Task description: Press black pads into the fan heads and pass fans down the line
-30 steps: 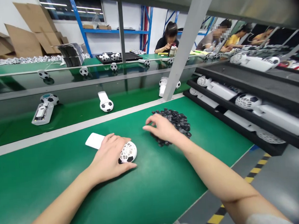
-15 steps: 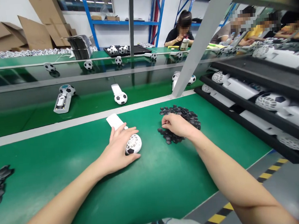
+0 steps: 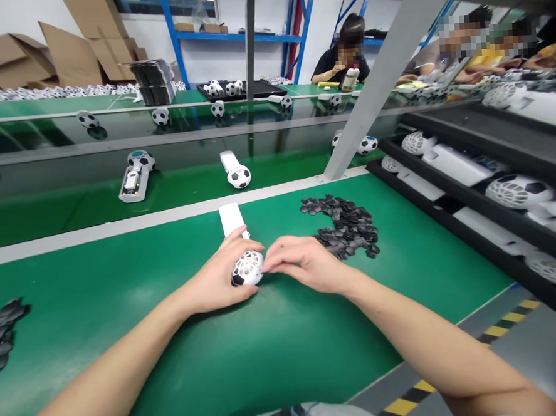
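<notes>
A white device with a round, football-patterned openwork head (image 3: 248, 268) lies on the green mat (image 3: 184, 364), its flat white handle pointing away. Around the left side of the head curls my left hand (image 3: 219, 275), thumb below and fingers above. My right hand (image 3: 304, 261) touches the head's right side with its fingertips pinched together; whatever is between them is too small to make out. Just beyond that hand lies a pile of small black pieces (image 3: 354, 225), partly covered by the hand.
Black trays (image 3: 452, 207) of white devices are stacked at the right, beside a slanted grey post (image 3: 369, 89). Larger black pieces (image 3: 1, 338) lie far left. Two football-headed devices (image 3: 238, 176) (image 3: 135, 179) rest on the belt behind. People sit at the back right.
My right hand has moved left from the black pile to the device's head. The white handle has swung to point more directly away, with my left hand still around the head.
</notes>
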`<state>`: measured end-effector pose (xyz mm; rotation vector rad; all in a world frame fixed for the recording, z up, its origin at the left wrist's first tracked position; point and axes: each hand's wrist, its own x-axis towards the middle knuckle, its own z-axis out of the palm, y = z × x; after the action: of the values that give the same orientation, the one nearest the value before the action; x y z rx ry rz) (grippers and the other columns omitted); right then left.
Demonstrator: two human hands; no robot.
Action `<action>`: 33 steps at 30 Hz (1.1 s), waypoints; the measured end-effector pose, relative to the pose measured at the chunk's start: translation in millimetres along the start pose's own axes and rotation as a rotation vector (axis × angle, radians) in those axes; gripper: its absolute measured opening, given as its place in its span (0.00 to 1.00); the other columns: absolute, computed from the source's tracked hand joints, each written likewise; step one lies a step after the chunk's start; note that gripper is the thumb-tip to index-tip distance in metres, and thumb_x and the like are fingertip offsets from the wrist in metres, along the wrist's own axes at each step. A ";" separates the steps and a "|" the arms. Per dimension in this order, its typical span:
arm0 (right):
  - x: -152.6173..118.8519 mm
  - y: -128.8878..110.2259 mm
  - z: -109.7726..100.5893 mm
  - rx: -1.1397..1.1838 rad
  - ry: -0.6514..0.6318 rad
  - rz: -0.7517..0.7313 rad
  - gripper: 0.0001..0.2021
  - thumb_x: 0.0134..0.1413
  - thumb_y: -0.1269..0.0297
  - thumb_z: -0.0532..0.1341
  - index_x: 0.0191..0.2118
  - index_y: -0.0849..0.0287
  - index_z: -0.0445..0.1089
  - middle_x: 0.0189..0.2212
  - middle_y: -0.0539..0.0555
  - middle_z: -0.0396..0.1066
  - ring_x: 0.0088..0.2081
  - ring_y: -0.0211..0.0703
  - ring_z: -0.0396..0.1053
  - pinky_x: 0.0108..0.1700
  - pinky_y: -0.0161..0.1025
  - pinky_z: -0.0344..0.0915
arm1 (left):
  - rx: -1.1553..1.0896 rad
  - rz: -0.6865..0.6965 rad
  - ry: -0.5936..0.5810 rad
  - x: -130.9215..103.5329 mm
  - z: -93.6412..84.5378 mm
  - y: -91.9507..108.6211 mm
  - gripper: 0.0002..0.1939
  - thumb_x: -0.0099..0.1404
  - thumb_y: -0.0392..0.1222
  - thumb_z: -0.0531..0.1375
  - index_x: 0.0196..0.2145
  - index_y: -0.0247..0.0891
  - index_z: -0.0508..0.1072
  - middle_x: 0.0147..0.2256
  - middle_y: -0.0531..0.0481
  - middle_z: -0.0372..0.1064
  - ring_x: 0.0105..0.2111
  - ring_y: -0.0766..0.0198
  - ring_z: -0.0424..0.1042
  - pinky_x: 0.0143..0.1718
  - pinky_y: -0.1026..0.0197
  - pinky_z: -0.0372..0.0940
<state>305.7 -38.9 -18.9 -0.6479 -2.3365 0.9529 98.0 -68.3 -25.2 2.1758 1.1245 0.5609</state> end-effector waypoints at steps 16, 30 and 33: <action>7.8 14.1 16.6 0.244 0.073 0.257 0.11 0.45 0.60 0.64 0.28 0.58 0.61 0.25 0.46 0.63 0.28 0.34 0.62 0.32 0.33 0.61 | 0.040 -0.053 0.106 4.3 12.3 8.6 0.16 0.56 0.38 0.57 0.43 0.40 0.63 0.50 0.46 0.61 0.61 0.52 0.38 0.57 0.46 0.48; -1.1 32.5 -26.4 -0.457 -0.006 0.684 0.03 0.46 0.70 0.61 0.31 0.58 0.67 0.24 0.49 0.69 0.29 0.37 0.66 0.28 0.32 0.54 | 0.142 -0.141 0.163 1.2 15.3 -3.5 0.26 0.48 0.49 0.64 0.45 0.43 0.63 0.49 0.45 0.50 0.52 0.45 0.51 0.51 0.42 0.56; -1.8 32.6 -26.3 -0.446 0.001 0.648 0.02 0.45 0.70 0.61 0.26 0.58 0.67 0.25 0.49 0.68 0.28 0.36 0.65 0.27 0.32 0.53 | 0.066 -0.167 0.129 -0.8 12.2 -6.9 0.26 0.52 0.47 0.62 0.48 0.46 0.61 0.45 0.47 0.51 0.48 0.50 0.57 0.48 0.47 0.59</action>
<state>330.9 -6.5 -27.4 -1.6500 -2.3889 0.6615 101.1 -69.9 -38.8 2.0994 1.3968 0.6039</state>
